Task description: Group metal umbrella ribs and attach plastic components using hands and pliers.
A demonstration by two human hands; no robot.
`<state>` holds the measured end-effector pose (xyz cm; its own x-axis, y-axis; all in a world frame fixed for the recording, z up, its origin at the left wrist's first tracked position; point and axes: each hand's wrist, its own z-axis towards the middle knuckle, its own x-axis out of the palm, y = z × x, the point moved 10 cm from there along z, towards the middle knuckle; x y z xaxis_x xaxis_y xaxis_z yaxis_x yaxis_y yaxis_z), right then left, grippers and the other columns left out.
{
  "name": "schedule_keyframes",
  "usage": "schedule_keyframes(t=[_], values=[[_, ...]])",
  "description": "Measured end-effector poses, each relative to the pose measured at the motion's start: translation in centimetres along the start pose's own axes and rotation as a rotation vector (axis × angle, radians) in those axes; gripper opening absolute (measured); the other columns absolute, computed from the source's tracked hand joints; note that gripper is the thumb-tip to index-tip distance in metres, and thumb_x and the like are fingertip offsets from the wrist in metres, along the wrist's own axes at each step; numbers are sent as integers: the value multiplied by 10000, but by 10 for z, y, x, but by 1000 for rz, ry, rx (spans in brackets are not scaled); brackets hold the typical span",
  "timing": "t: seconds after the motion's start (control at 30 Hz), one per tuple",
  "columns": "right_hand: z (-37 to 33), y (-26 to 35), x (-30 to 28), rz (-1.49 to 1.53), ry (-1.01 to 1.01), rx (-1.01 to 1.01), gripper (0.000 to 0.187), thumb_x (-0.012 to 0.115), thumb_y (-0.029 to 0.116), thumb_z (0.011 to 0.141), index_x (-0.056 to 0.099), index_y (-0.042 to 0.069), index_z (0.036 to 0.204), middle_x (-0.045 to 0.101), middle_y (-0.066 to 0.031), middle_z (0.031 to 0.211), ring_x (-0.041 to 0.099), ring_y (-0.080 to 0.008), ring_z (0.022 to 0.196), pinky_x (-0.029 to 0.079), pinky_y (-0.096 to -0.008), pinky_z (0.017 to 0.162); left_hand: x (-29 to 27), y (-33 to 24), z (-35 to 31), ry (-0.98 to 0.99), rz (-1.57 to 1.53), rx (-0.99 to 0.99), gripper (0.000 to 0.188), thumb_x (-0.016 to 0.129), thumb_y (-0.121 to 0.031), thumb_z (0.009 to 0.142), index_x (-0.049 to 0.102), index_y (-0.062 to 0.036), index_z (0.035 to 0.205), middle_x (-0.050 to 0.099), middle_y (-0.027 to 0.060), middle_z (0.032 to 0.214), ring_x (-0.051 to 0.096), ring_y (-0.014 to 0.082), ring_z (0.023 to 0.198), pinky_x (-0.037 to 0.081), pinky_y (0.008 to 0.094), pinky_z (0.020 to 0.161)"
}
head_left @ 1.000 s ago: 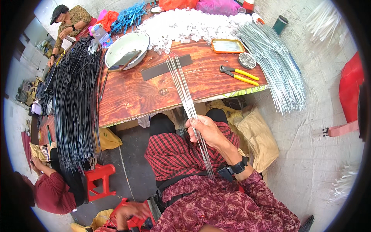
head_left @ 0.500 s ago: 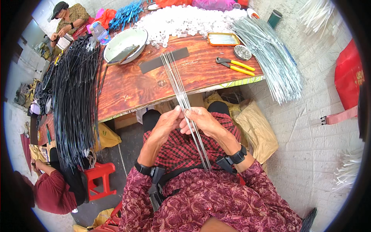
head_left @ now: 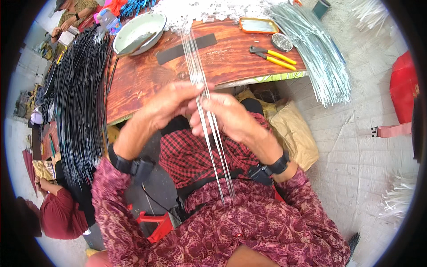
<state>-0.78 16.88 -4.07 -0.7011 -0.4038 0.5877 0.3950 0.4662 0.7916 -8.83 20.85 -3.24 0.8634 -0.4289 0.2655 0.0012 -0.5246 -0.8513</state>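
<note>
A small bunch of long, thin silvery strips (head_left: 216, 144) runs from over the table down to my lap. My right hand (head_left: 222, 113) is closed around the bunch, its thumb lying across the strips. My left hand (head_left: 171, 103) meets it from the other side, thumb and fingers pinched on the strips just above the right thumb. Motion slightly blurs the fingers, and some are hidden behind the strips. Beyond the hands, a flat dark bar (head_left: 187, 49) lies on the wooden table (head_left: 147, 84), partly under the strips' far ends.
Yellow-handled pincers (head_left: 276, 58), a round tin (head_left: 282, 42) and an orange-rimmed tray (head_left: 259, 25) sit at the right. Silvery strips (head_left: 311, 58) overhang the right edge, black ones (head_left: 80, 102) the left. A white bowl (head_left: 133, 27) and clear plastic pieces (head_left: 213, 10) lie farther back. Two people are at left.
Both hands have risen with the strips, away from my lap, and my left elbow has swung outward. The table appears higher in the view.
</note>
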Motion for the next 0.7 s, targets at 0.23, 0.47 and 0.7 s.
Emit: schedule_keyframes(t=[0.23,0.47,0.7], values=[[35,30,-12,25,-19,63,332,549,263,1035,609,-11,1214,723,-108,1003,737,-205,849,620,-315,744,-5,-24,29,-52,30,-44,319,563,-288,1028,637,-45,1221,594,-33,783,636,112,755,577,293,755],[14,-25,-57,-199,-89,124,357,504,306,1043,609,-28,1113,690,-112,881,695,-189,702,595,-301,628,-4,60,50,200,-215,56,475,541,-301,1039,527,22,1387,673,85,989,666,176,862,561,332,827],[-18,-79,-64,-254,-172,102,381,405,299,1079,592,-29,1124,691,-116,868,682,-175,697,544,-281,619,-1,118,30,-197,-290,180,414,571,-242,1032,582,42,1333,692,154,1208,699,183,960,576,316,824]])
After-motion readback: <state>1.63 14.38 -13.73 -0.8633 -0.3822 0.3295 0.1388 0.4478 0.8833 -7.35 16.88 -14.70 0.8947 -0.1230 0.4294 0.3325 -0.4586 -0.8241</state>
